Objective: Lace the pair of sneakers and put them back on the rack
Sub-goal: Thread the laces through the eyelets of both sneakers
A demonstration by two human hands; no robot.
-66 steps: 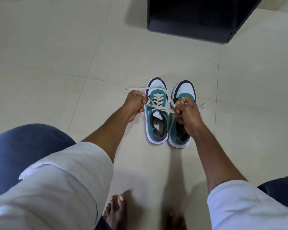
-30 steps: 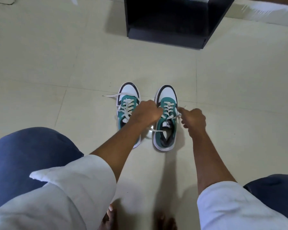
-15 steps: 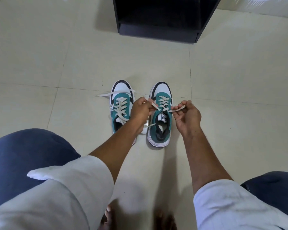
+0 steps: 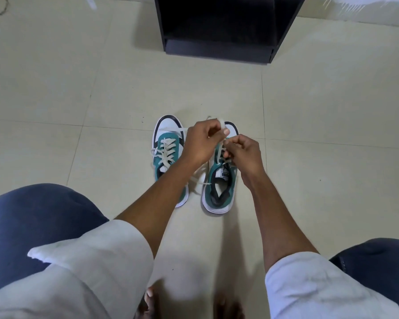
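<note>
Two teal, white and black sneakers stand side by side on the floor, toes pointing away from me. The left sneaker (image 4: pixel 168 155) has white laces threaded, with loose ends lying across its toe and side. Both my hands are over the right sneaker (image 4: pixel 220 187). My left hand (image 4: pixel 202 141) pinches a white lace end above the toe. My right hand (image 4: pixel 242 153) grips the other lace strand over the eyelets. The two hands almost touch. The right sneaker's toe is mostly hidden behind them.
A black rack (image 4: pixel 219 26) with an open lower shelf stands on the cream tiled floor (image 4: pixel 78 88) straight ahead, beyond the shoes. My knees in blue trousers and my bare feet (image 4: pixel 152 302) frame the bottom of the view.
Both hands left the left sneaker's lace and went to the right sneaker. They have since come together over its eyelets, the left hand lifting a lace end up.
</note>
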